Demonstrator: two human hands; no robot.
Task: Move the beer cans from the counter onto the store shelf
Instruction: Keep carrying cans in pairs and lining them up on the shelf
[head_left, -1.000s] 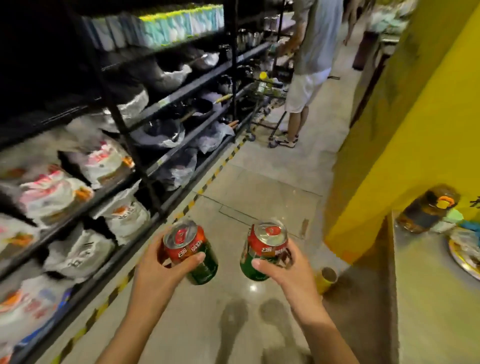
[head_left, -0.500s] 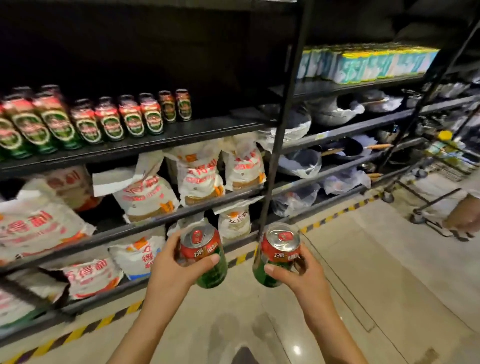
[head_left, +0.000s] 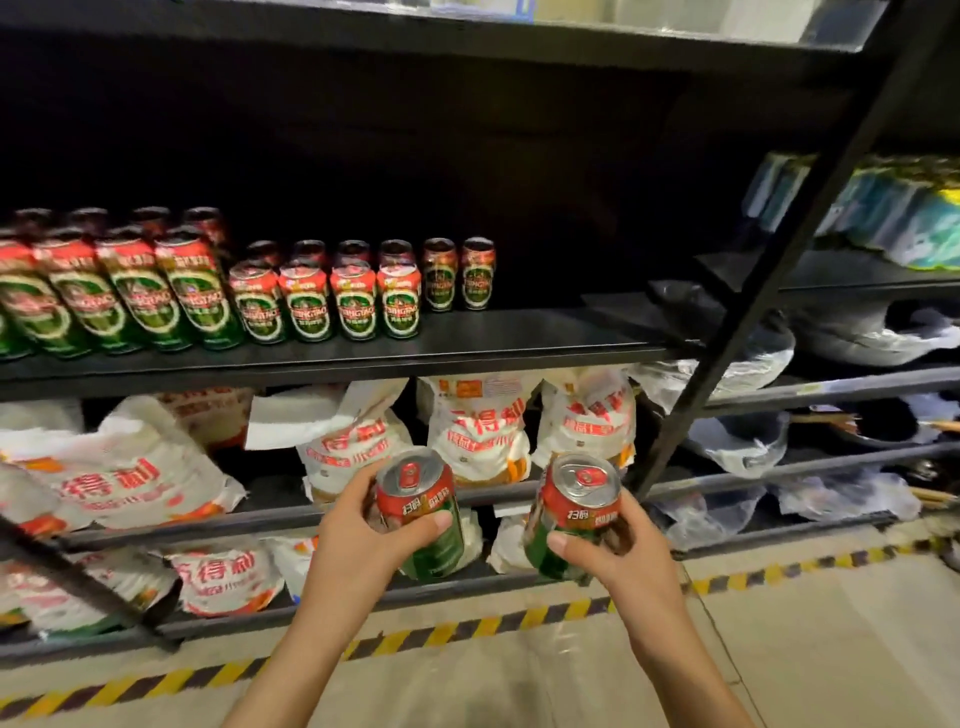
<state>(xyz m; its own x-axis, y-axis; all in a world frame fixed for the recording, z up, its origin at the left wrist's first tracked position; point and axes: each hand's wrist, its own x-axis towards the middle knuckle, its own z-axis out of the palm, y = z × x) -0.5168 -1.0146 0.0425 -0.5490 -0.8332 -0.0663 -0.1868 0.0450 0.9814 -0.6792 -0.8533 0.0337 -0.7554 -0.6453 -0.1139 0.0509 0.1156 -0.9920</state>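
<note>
I face a black store shelf (head_left: 519, 338). My left hand (head_left: 358, 540) grips one red and green beer can (head_left: 418, 506), tilted, top towards me. My right hand (head_left: 623, 551) grips a second beer can (head_left: 574, 512) the same way. Both cans hang in front of the lower shelves, well below the beer shelf. On that shelf stand several matching cans (head_left: 353, 296) in rows at the left and middle, with taller cans (head_left: 130, 296) further left. The shelf board to the right of the cans is bare.
White and red sacks (head_left: 478, 426) fill the shelves below the beer. A slanted black upright (head_left: 753, 291) divides this bay from the right one, which holds wrapped pans (head_left: 743, 447) and teal packs (head_left: 893, 218). A yellow-black stripe (head_left: 467, 629) marks the floor edge.
The view has swung left from the aisle to face the shelf and has come closer. Both hands keep their cans, held at about the same height in front of me.
</note>
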